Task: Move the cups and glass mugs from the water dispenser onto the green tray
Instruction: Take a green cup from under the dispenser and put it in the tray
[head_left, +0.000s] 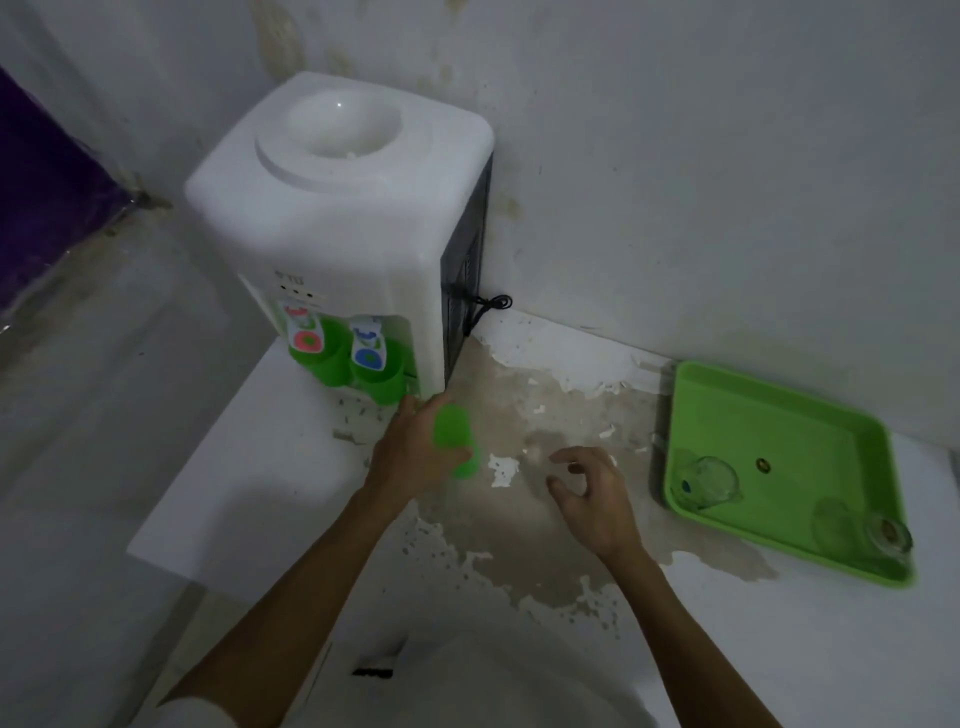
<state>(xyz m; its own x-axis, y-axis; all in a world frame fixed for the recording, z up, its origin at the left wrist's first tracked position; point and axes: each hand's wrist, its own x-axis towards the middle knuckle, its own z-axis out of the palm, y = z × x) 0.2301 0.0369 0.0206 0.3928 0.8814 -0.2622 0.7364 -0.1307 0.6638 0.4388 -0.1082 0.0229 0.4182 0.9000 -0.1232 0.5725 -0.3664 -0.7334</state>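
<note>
1. The left hand (415, 452) grips a green cup (457, 441), lifted just near of the water dispenser (343, 208).
2. The right hand (592, 493) hovers empty, fingers loosely curled, over the peeling counter (545, 405).
3. Two more green cups (358, 366) stand under the taps.
4. Far right, the green tray (779, 415) holds two glass mugs (706, 480).
5. Between the hands and the tray the counter is bare.

Bare counter (571, 415) lies open between dispenser (343, 218) and tray (779, 415).

white dispenser (337, 208), red and blue tap labels; green cups (324, 364), green tray (779, 415); clear glass mugs (709, 480).
</note>
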